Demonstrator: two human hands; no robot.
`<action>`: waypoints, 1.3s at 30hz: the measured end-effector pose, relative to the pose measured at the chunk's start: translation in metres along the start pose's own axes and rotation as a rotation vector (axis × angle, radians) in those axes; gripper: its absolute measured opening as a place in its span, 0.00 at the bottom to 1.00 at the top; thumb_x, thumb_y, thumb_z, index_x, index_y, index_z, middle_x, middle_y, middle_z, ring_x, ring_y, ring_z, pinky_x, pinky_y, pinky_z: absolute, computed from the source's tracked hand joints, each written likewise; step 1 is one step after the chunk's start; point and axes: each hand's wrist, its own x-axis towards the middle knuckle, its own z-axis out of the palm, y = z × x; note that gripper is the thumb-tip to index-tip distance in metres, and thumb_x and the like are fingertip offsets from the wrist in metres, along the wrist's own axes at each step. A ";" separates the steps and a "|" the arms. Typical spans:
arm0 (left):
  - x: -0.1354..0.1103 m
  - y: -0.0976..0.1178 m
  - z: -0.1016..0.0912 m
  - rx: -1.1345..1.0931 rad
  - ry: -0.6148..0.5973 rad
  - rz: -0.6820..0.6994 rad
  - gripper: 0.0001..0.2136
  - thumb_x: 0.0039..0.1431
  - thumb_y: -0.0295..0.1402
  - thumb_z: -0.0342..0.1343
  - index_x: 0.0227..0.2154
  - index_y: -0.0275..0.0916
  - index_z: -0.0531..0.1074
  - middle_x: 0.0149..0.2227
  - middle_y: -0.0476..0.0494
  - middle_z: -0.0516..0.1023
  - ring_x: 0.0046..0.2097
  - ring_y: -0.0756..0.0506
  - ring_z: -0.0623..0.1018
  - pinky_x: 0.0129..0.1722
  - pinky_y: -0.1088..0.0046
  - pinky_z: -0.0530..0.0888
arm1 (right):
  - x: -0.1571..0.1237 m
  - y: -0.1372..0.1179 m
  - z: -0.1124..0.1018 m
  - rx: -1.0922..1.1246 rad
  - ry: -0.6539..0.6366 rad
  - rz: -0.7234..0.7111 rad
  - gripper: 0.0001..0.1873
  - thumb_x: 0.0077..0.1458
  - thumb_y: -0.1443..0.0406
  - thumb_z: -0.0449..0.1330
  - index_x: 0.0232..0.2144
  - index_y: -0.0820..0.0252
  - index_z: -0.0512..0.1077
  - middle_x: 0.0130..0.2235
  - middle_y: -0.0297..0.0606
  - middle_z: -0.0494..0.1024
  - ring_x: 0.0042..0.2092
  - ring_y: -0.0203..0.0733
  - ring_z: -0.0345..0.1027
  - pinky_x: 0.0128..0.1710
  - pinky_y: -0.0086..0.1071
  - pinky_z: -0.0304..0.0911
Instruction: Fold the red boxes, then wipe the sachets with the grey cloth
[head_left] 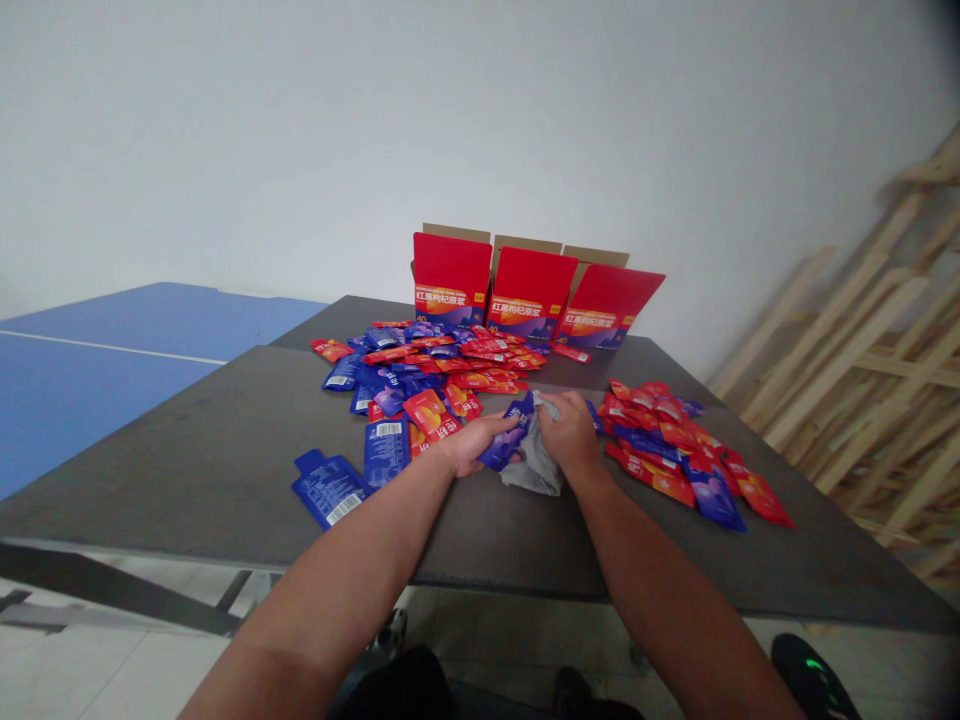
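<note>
My left hand [480, 441] is closed around a blue and purple pouch [508, 437], holding it just above the dark table [225, 470]. My right hand [571, 432] grips a grey cloth [534, 466] pressed against that pouch. A big heap of red and blue pouches [431, 365] lies beyond my left hand. A second heap of pouches [686, 450] lies to the right of my right hand. Two blue pouches [352, 475] lie apart at the near left.
Three open red cartons [529, 292] stand in a row at the table's far edge by the white wall. A blue table [90, 360] adjoins on the left. Wooden frames [877, 360] lean at the right. My shoes [814, 675] show below.
</note>
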 end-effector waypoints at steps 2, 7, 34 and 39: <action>-0.001 0.002 -0.001 -0.023 -0.001 -0.040 0.12 0.58 0.33 0.58 0.45 0.38 0.72 0.33 0.43 0.77 0.31 0.47 0.78 0.29 0.73 0.75 | 0.002 0.004 -0.001 -0.011 0.046 0.058 0.14 0.58 0.63 0.55 0.40 0.60 0.77 0.37 0.43 0.72 0.40 0.45 0.68 0.46 0.41 0.67; 0.002 0.011 -0.008 -0.285 0.000 -0.043 0.14 0.62 0.40 0.54 0.42 0.34 0.72 0.34 0.41 0.78 0.30 0.48 0.77 0.24 0.76 0.71 | 0.000 -0.007 -0.004 0.016 0.087 -0.038 0.15 0.59 0.62 0.54 0.43 0.60 0.76 0.40 0.44 0.72 0.42 0.45 0.68 0.46 0.42 0.68; 0.002 0.005 -0.002 -0.273 -0.038 -0.167 0.16 0.60 0.45 0.55 0.33 0.35 0.74 0.24 0.43 0.77 0.28 0.46 0.78 0.33 0.72 0.73 | -0.011 -0.029 0.008 0.132 -0.063 -0.160 0.11 0.59 0.62 0.56 0.40 0.56 0.77 0.38 0.41 0.75 0.41 0.42 0.71 0.43 0.38 0.70; 0.002 0.003 -0.004 -0.178 -0.021 -0.178 0.17 0.58 0.47 0.57 0.28 0.35 0.73 0.23 0.46 0.75 0.22 0.50 0.73 0.24 0.76 0.69 | -0.006 -0.020 0.008 0.091 0.018 -0.057 0.12 0.59 0.61 0.56 0.39 0.58 0.77 0.38 0.42 0.75 0.41 0.43 0.70 0.44 0.38 0.68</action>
